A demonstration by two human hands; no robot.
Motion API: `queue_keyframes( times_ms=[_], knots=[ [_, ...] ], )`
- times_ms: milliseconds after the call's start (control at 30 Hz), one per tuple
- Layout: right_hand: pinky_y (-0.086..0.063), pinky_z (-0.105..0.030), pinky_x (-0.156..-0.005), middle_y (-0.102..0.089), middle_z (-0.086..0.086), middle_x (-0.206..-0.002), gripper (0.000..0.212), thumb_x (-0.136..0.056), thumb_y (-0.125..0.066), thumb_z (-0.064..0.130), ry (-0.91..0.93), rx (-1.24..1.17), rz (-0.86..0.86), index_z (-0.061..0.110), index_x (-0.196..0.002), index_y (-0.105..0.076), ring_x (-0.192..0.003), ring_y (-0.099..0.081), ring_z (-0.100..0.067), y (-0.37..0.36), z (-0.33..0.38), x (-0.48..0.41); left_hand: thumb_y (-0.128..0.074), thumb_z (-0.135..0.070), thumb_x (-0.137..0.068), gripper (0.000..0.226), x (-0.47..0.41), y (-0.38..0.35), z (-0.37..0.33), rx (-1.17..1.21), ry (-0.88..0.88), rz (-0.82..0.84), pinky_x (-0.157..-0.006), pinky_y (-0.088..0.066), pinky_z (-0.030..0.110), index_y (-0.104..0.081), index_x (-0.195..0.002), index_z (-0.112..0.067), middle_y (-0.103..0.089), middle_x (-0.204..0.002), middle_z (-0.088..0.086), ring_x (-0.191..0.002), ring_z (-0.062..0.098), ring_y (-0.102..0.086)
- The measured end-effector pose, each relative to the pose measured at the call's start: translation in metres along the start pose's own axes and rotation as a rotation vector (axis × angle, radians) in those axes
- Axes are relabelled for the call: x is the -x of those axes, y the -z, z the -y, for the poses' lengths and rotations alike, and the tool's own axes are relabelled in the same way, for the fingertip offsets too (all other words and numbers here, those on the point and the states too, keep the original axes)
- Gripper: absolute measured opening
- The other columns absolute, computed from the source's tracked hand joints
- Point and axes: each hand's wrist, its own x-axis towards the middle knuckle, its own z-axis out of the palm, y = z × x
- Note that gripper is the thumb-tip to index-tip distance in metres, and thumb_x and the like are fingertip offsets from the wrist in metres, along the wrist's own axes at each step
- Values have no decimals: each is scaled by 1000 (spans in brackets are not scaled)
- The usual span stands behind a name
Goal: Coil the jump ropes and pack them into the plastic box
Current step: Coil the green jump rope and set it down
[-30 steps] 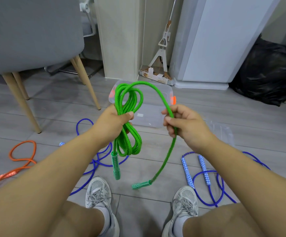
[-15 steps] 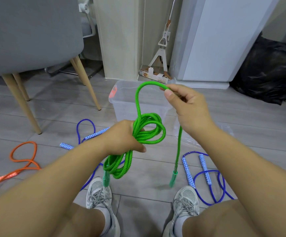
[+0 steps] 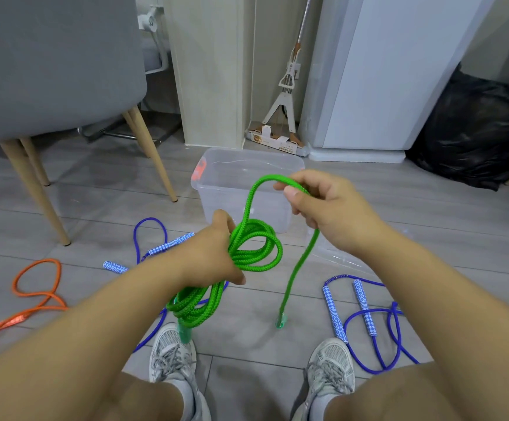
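Observation:
My left hand (image 3: 209, 256) grips a bundle of coils of the green jump rope (image 3: 254, 249), loops sticking out to the right and hanging below toward my left shoe. My right hand (image 3: 329, 208) pinches the free end of the same rope, raised in an arch in front of the clear plastic box (image 3: 216, 177). From that hand the tail drops to a green handle (image 3: 280, 322) just above the floor. The other green handle (image 3: 184, 334) hangs over my left shoe. The box stands open on the floor just beyond my hands.
A blue rope with patterned handles (image 3: 365, 311) lies at right, another blue rope (image 3: 151, 238) at left, an orange rope (image 3: 34, 287) far left. A clear lid (image 3: 341, 259) lies beside the box. Chair legs (image 3: 34, 189) stand left; a black bag (image 3: 475, 138) sits far right.
My left hand lowered and turned the coil bundle on its side. My right hand lifted the free tail up, arching it over the coils, then moved slightly down and left.

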Motion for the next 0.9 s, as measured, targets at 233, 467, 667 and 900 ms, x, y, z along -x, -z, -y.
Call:
queue_keyframes(
  times_ms=[233, 467, 667, 900],
  knots=[
    [-32, -13, -51, -51, 8, -61, 22, -95, -51, 15, 66, -150, -96, 32, -89, -64, -47, -39, -1, -5, 1, -18, -86, -29, -61, 42, 15, 7, -11, -37, -181, 171, -59, -38, 11, -48, -79, -34, -57, -77, -20, -71, -5, -56],
    [-41, -8, -57, -54, 10, -61, 17, -89, -60, 15, -80, -15, -271, 13, -103, -70, -50, -46, 5, -5, -25, -34, -87, -6, -59, 37, 28, 19, -28, 344, -316, 167, -64, -43, 8, -61, -69, -30, -65, -65, -23, -64, -7, -61],
    [-33, -11, -50, -50, 17, -45, 40, -87, -59, 14, -48, 405, -5, 41, -58, -62, -46, -41, 3, -15, -34, -16, -79, -4, -54, 30, 18, 28, -22, 715, -276, -137, -47, -42, 22, -54, -59, -20, -49, -46, -7, -41, 12, -47],
    [-44, -24, -71, -66, 10, -85, 19, -90, -55, 38, -103, 627, 279, 32, -101, -69, -80, -57, -11, -24, -21, 8, -80, 6, -62, 52, 5, 29, -7, 855, -100, -358, -48, -44, 26, -57, -102, -17, -58, -70, 3, -43, 11, -52]
  ],
)
